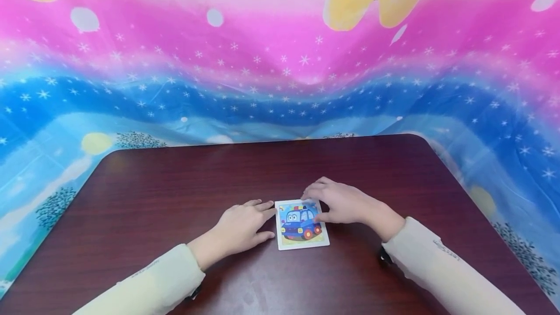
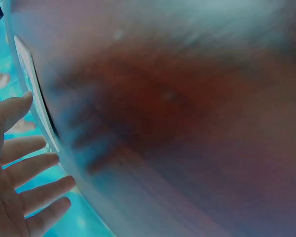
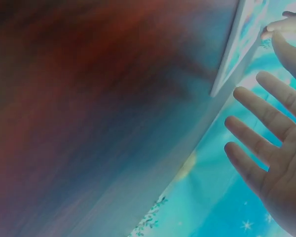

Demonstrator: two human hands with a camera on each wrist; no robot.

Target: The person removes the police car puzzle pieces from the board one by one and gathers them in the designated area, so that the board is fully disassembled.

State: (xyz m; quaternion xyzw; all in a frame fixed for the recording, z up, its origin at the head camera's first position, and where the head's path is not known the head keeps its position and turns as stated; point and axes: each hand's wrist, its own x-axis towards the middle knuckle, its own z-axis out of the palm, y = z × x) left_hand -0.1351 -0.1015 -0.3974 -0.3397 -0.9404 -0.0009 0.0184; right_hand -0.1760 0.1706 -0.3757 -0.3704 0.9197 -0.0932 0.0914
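A small square picture board [image 1: 299, 230] with a white border lies flat on the dark red-brown table [image 1: 210, 174]. On it is a blue cartoon car with eyes and red-and-yellow wheels. At its left edge is my left hand [image 1: 245, 227], fingers stretched toward the board. My right hand [image 1: 343, 203] hovers over the upper right corner, covering part of the picture with thumb and fingers apart. In the left wrist view the left hand [image 2: 19, 177] shows spread fingers. Likewise, the right hand [image 3: 281, 138] has spread fingers in the right wrist view. Neither hand grips anything; contact with the board is unclear.
Behind and around the table hangs a pink and blue patterned cloth [image 1: 262, 57] with stars and yellow shapes. The table's far edge and rounded corners run close to this cloth.
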